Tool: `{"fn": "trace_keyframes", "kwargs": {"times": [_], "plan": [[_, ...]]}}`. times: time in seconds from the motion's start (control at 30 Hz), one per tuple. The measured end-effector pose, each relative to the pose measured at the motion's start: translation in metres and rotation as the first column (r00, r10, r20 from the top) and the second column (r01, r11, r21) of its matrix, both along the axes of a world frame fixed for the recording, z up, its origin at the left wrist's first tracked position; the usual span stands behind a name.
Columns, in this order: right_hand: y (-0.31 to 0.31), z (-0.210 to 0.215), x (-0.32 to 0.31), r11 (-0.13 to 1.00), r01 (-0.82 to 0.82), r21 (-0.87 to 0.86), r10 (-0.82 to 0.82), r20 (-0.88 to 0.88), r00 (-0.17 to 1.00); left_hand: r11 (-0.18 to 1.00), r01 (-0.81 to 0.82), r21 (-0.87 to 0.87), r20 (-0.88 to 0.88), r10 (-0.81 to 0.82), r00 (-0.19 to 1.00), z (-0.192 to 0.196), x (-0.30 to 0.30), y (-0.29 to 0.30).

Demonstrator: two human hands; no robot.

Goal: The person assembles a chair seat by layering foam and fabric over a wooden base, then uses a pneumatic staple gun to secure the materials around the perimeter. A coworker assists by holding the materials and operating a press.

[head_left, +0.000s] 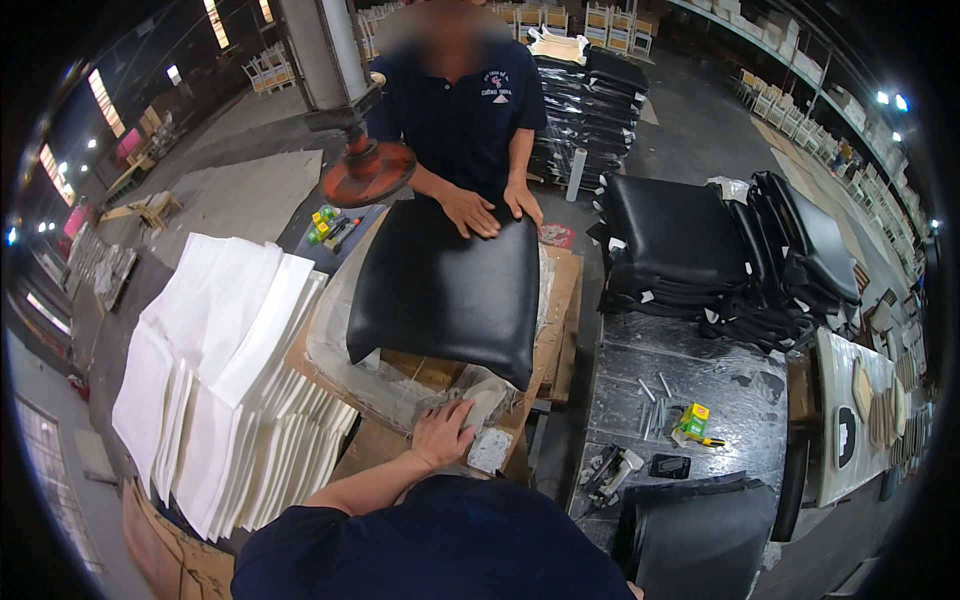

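Left hand [441,432] flat on clear plastic sheet [400,395], black seat cushion [447,290] just beyond, right hand unseen.

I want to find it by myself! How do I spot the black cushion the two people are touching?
Look at the cardboard-covered workbench in the middle, between the fanned stack of white sheets and the pile of black cushions. The black seat cushion lies flat there. It is the only one lying alone, with a co-worker's hands on its far edge.

My workbench [560,300] carries the black seat cushion [445,290]. Left of the cushion lie white foam sheets [225,380]; right of it, a dark table [700,390] bears loose staples [655,395].
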State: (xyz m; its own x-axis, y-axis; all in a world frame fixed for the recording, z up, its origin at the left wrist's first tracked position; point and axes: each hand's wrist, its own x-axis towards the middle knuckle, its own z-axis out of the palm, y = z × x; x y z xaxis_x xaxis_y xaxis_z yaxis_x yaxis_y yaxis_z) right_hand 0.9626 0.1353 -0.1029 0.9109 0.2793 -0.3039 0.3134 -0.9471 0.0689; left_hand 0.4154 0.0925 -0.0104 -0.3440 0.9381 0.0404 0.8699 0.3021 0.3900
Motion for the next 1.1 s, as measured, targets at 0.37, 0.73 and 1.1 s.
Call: {"fn": "trace_keyframes", "kwargs": {"times": [0.37, 0.73, 1.1], "plan": [[-0.019, 0.005, 0.017, 0.972, 0.144, 0.188, -0.152, 0.034, 0.988, 0.997, -0.008, 0.077, -0.002, 0.008, 1.0, -0.004, -0.001, -0.003], [-0.029, 0.021, 0.044, 0.865, 0.323, 0.384, -0.381, 0.083, 0.921, 0.995, 0.024, 0.093, 0.008, -0.025, 1.0, -0.002, -0.006, -0.001], [-0.034, 0.072, 0.111, 0.294, 0.272, 0.916, -0.797, 0.078, 0.599, 0.996, 0.014, 0.085, 0.017, -0.015, 1.0, -0.002, -0.006, -0.004]]}}
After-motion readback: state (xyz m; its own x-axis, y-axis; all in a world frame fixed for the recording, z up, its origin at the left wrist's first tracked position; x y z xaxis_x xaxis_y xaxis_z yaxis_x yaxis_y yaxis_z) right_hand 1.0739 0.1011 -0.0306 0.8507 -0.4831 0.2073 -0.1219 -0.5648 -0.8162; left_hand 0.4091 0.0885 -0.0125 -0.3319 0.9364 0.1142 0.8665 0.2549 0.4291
